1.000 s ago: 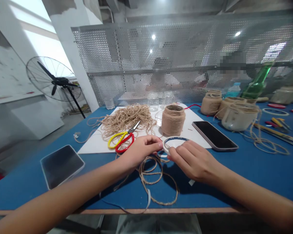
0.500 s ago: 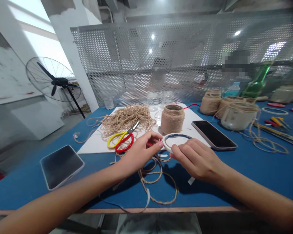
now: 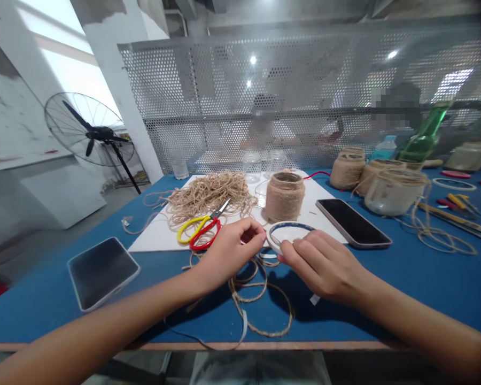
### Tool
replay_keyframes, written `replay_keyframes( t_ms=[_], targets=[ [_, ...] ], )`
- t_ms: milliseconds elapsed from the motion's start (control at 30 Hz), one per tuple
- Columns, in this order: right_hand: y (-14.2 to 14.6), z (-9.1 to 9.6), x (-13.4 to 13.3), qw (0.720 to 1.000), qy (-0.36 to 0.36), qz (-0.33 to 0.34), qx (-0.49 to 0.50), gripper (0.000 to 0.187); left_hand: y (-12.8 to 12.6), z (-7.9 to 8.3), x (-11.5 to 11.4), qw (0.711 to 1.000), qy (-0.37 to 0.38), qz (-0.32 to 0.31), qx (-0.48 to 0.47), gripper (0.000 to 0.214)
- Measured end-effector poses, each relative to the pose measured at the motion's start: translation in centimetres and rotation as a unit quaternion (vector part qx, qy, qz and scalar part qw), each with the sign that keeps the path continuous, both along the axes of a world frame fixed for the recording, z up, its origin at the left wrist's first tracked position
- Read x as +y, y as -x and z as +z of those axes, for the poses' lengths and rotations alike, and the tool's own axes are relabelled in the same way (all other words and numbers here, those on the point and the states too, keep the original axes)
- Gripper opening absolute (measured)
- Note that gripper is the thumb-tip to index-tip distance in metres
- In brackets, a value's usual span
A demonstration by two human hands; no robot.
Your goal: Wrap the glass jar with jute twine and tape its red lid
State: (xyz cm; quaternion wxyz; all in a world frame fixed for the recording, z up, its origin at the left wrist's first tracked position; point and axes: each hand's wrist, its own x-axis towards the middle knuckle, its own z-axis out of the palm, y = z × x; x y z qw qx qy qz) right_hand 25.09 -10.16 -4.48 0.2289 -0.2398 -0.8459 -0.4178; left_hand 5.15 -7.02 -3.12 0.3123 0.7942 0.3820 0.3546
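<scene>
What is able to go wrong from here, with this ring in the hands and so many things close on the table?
The white ring held by the right hand might slip and roll against the black phone beside it. The loose twine loops under the left hand could snag the fingers or drag the red-and-yellow scissors nearby.

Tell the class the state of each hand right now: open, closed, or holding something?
Left hand: curled beside the white ring; cannot tell if it holds anything.
Right hand: closed, holding the white ring.
</scene>
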Motion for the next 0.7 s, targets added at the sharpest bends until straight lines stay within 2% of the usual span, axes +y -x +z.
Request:
replay_keyframes(
  t_ms=[100, 233, 367, 467, 567, 633, 700],
  targets=[
    [0.0, 0.2, 0.1, 1.0, 0.0, -0.004, 0.011, 0.013, 0.2, 0.7, -0.3, 0.999, -0.021, 0.007, 0.024, 0.01],
    [-0.3, 0.4, 0.5, 0.998, 0.023, -0.042, 0.044, 0.012, 0.6, 2.6, -1.3, 0.997, -0.026, 0.007, 0.079, 0.009],
    [-0.5, 0.6, 0.5, 0.998, 0.01, -0.044, 0.05, 0.012, 1.0, 3.6, -1.3, 0.992, -0.041, 0.023, 0.114, 0.014],
    [-0.7, 0.6, 0.6, 0.997, 0.004, -0.059, 0.047, 0.012, 1.5, 3.4, -0.3, 0.985, -0.08, 0.05, 0.141, 0.019],
    [-1.0, 0.4, 1.0, 0.996, 0.0, -0.075, 0.053, 0.012, 2.4, 2.7, 1.2, 0.959, -0.178, 0.101, 0.199, 0.022],
    [-1.3, 0.3, 1.3, 0.995, 0.002, -0.078, 0.065, 0.011, 2.8, 2.1, 2.1, 0.937, -0.219, 0.08, 0.262, 0.027],
    [-1.4, 0.2, 1.5, 0.994, 0.009, -0.075, 0.079, 0.011, 3.0, 1.2, 2.9, 0.914, -0.22, 0.038, 0.34, 0.034]
  ],
)
